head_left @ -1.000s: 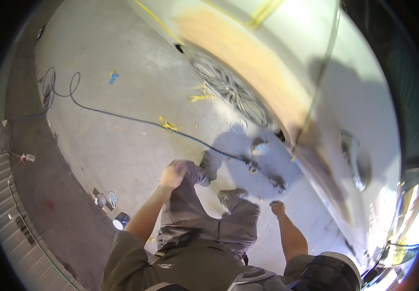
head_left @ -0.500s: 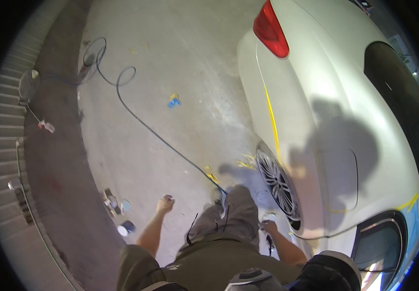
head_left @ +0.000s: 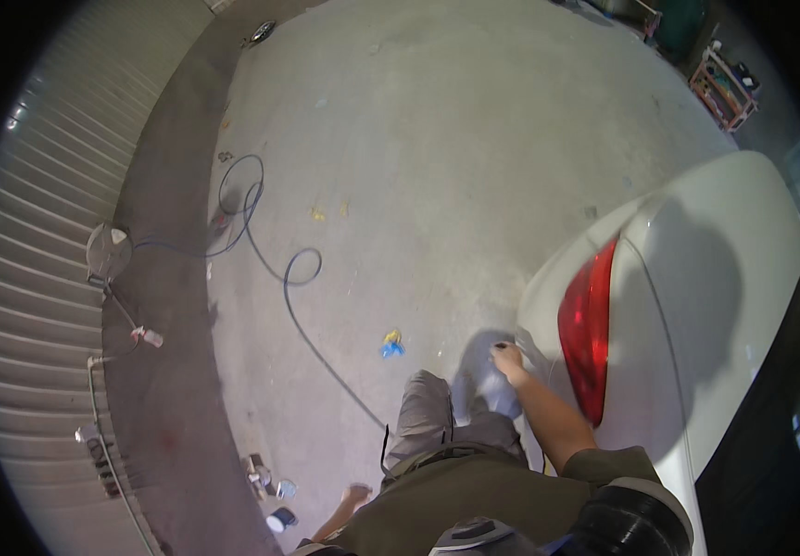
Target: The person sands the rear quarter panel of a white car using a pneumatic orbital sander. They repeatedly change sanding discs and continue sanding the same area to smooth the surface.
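Note:
My right hand [head_left: 508,358] is ahead of me, close to the rear corner of a white car [head_left: 729,199]. Its fingers are curled, with a small dark bit showing at them that I cannot make out. The car's red tail light [head_left: 590,324] lies just right of that hand, beside my forearm. My left hand [head_left: 357,494] hangs low at my left side over the floor. It is small and blurred here, and its fingers cannot be told apart.
A thin hose [head_left: 318,352] loops across the concrete floor toward my legs. Crumpled yellow and blue scraps [head_left: 391,345] lie ahead. A can [head_left: 281,519] stands at left, near a ribbed metal wall [head_left: 38,306]. A cart [head_left: 722,91] stands far right.
I have moved forward along the car, from beside its rear wheel to its tail light. My right hand has swung forward from my side; my left hand has dropped back.

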Motion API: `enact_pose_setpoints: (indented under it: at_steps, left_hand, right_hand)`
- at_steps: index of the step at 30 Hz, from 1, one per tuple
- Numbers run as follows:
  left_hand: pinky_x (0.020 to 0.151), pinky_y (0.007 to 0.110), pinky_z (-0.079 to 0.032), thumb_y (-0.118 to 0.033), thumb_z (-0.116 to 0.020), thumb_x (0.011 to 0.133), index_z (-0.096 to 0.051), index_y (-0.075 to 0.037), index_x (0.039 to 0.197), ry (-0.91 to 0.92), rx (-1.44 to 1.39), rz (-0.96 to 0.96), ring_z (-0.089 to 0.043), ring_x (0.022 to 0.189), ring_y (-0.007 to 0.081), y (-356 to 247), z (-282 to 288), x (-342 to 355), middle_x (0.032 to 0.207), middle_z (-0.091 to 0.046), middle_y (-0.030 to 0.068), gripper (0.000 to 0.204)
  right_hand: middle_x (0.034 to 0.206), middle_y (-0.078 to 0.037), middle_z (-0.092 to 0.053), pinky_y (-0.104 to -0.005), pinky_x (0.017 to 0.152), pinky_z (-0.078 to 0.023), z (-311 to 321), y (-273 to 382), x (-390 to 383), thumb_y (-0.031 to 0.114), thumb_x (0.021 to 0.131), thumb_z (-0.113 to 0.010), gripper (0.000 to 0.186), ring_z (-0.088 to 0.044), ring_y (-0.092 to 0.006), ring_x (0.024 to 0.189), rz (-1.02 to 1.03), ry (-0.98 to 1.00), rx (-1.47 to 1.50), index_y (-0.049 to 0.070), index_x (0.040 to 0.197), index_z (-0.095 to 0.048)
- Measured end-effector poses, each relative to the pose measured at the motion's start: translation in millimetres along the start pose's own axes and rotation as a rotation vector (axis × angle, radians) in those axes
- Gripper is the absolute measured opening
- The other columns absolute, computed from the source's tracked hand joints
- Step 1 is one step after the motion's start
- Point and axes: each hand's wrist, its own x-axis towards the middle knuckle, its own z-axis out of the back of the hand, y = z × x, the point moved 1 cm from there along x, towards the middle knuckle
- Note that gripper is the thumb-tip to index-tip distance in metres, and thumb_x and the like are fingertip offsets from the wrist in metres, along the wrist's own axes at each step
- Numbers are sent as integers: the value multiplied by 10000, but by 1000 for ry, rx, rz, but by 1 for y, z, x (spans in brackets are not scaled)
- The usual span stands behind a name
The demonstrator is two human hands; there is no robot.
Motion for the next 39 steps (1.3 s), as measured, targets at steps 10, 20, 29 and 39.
enact_pose_setpoints:
  at_steps: [10,20,29,39]
  left_hand:
    - [924,458,-558,-322,-611,962,-766,-123,1127,108,67,12,-699,1105,323,126,347,373,1175,-745,135,302]
    - [847,390,-570,-274,-664,918,-705,-45,1200,-911,-718,-13,-732,958,280,79,1005,696,1032,-764,141,366]
    - [883,410,-547,-257,-614,983,-692,-40,1227,151,-16,-91,-686,1046,275,-180,928,902,1165,-732,112,335]
    - [908,421,-534,-304,-631,1006,-686,-44,1207,93,168,-237,-676,1065,293,-415,1277,1264,1173,-719,98,333]
  right_hand:
    - [981,-85,-717,-334,689,-554,108,214,247,144,974,-642,297,-702,-202,781,-212,-57,583,24,1245,-662]
    - [1012,-80,-711,-365,692,-568,295,166,391,216,946,-668,308,-719,-187,837,-635,-299,612,37,1197,-665]
    - [1316,-105,-633,-372,1106,-475,620,566,490,232,807,-876,758,-613,-214,1219,616,-11,595,44,1446,-514]
    - [1292,-265,-646,-561,1022,-513,951,784,558,272,1017,-659,448,-641,-400,1195,1301,90,779,200,1450,-568]
